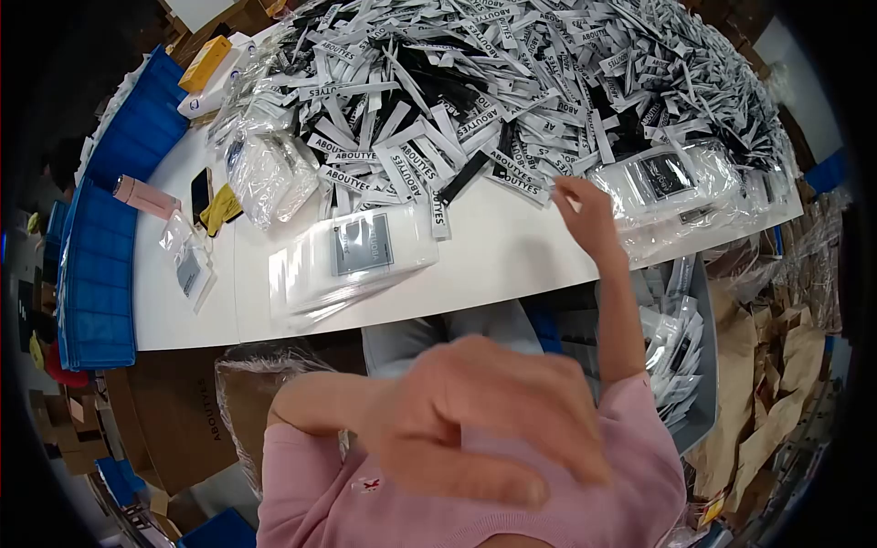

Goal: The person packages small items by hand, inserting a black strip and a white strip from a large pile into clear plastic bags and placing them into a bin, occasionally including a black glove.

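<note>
Close to the camera, in front of the pink shirt, my left hand (484, 411) is raised and blurred, its thumb and fingers apart with nothing between them. My right hand (585, 215) is over the table edge beside the pile of black and white printed strips (521, 169); its fingers are bent near a strip, and whether they hold anything is too small to tell. To its right lies a stack of clear bags with a black label (662, 175). Another stack of clear bags with a grey label (361, 245) rests on the white table (493, 265).
Blue bins (100, 274) line the left side, near a pink bottle (146, 196), a phone (201, 194) and a yellow item (219, 210). A grey bin (703, 402) with filled packets stands below the table at right, beside brown paper (758, 384). A cardboard box (174, 411) is at lower left.
</note>
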`<move>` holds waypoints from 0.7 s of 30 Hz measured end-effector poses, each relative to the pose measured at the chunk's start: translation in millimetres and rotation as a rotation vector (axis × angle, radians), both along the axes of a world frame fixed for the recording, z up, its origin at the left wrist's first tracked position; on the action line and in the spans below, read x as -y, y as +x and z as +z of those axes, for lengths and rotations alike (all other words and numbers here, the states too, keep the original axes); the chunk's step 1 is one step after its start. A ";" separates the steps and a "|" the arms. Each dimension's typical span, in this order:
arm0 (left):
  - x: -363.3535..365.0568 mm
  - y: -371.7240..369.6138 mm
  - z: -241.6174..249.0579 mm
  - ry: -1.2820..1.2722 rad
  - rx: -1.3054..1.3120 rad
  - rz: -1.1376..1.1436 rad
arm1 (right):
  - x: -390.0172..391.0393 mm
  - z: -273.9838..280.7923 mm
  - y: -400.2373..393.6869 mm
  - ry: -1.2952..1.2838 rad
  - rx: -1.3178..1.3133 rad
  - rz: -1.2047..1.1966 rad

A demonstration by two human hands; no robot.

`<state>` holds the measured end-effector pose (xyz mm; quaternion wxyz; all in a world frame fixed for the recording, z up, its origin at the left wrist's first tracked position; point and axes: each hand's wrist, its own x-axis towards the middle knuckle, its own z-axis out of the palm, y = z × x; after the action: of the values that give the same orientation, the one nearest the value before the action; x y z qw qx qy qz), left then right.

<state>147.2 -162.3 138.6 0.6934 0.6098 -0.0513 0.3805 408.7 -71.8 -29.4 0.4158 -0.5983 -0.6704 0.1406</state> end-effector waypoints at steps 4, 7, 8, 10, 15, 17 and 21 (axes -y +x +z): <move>5.2 2.2 6.1 0.004 0.020 -0.079 | -78.4 -30.8 -43.4 0.218 0.228 0.016; 5.4 -0.2 9.9 0.000 0.026 -0.147 | -102.4 -37.6 -46.7 -0.118 0.356 0.088; 5.5 -1.9 10.6 -0.002 0.031 -0.165 | -107.9 -38.5 -43.7 -0.102 0.286 0.076; 6.8 -4.6 10.6 -0.016 0.045 -0.205 | -107.5 -36.7 -39.8 0.092 0.192 0.034; 7.1 -4.9 11.0 -0.035 0.087 -0.339 | -96.1 -20.6 -24.8 0.046 0.444 0.193; 8.6 -6.9 11.3 -0.044 0.098 -0.373 | -104.4 -26.9 -20.6 -0.023 0.835 0.398; 11.6 -9.7 12.3 -0.053 0.121 -0.426 | -120.8 -9.6 -18.4 0.077 0.983 0.526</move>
<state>137.5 -173.9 150.9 0.7697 0.5427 -0.2103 0.2624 390.3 49.0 -39.0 0.0268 -0.3904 -0.9167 -0.0807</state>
